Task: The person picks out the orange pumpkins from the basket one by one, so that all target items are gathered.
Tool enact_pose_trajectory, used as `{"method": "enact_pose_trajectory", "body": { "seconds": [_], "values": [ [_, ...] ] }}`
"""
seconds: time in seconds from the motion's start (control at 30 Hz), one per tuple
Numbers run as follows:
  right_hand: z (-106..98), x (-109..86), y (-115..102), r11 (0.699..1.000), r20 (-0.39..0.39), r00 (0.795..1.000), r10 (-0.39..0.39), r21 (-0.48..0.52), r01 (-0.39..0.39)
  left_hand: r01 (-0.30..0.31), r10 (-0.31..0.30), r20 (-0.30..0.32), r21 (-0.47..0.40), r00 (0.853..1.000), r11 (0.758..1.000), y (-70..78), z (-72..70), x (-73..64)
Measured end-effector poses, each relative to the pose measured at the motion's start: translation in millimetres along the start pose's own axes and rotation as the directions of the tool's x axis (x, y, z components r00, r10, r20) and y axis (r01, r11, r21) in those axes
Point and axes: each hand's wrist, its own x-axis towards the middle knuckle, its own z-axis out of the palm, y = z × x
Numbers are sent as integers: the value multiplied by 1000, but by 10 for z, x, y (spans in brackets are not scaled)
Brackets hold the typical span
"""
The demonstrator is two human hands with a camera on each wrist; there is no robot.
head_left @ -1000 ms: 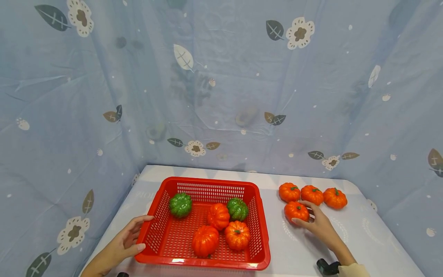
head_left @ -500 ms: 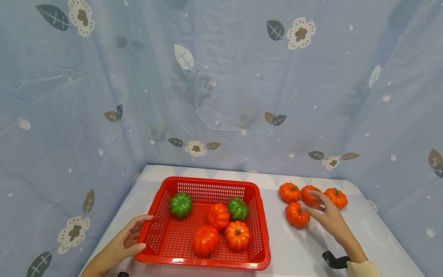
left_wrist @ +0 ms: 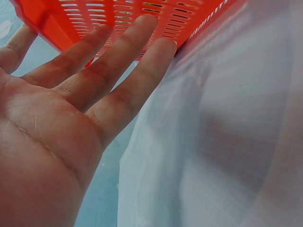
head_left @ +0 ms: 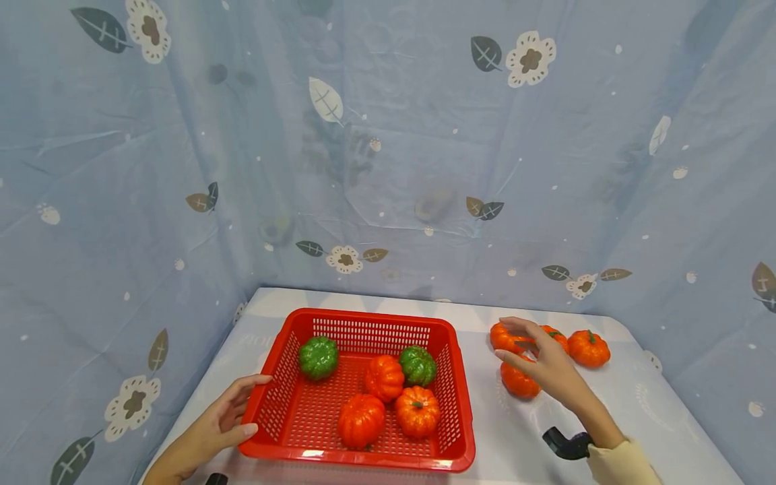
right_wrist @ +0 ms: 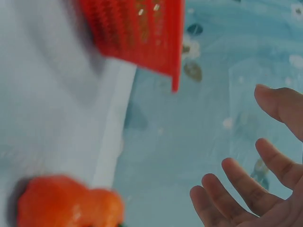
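My left hand (head_left: 212, 428) rests its fingers against the left side of a red plastic basket (head_left: 267, 444). In the left wrist view these fingers (left_wrist: 128, 66) lie fairly straight along the slotted wall. Inside the basket sit a green pumpkin (head_left: 318, 358), a second green pumpkin (head_left: 418, 366) and three orange-red pumpkins (head_left: 361, 421). My right hand (head_left: 545, 357), holding nothing, hovers with spread fingers over the orange pumpkins on the table. It partly hides the back-left pumpkin (head_left: 504, 338), the front pumpkin (head_left: 519, 381) and the middle one (head_left: 556, 335). The right-hand pumpkin (head_left: 589, 349) shows fully.
A white table (head_left: 642, 417) carries everything. Blue patterned cloth (head_left: 388, 168) hangs close behind it and along both sides. Black wrist straps or mounts (head_left: 566, 444) show near the lower edge. The basket's raised right wall (head_left: 457, 391) stands between its contents and the loose pumpkins.
My right hand has let go of the front orange pumpkin, lifted away over the back-row ones, then shifted left. The left hand and basket have stayed put.
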Motion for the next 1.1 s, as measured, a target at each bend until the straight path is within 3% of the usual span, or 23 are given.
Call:
{"method": "enact_pose_trajectory", "body": {
  "seconds": [0.3,0.7,0.9,1.1],
  "values": [
    [252,207,-379,984,77,981,-176,53,172,-94,94,41,6,995,996,-2,-11,28],
    [623,359,-770,958,218,934,-283,107,266,-75,75,27,-1,997,997,-14,2,24],
    [798,419,-948,946,325,888,-325,114,304,-83,83,32,-4,996,997,-22,-11,19],
    [992,483,-1112,925,433,819,-377,143,351,-77,77,30,0,997,997,-35,-19,6]
  ]
}}
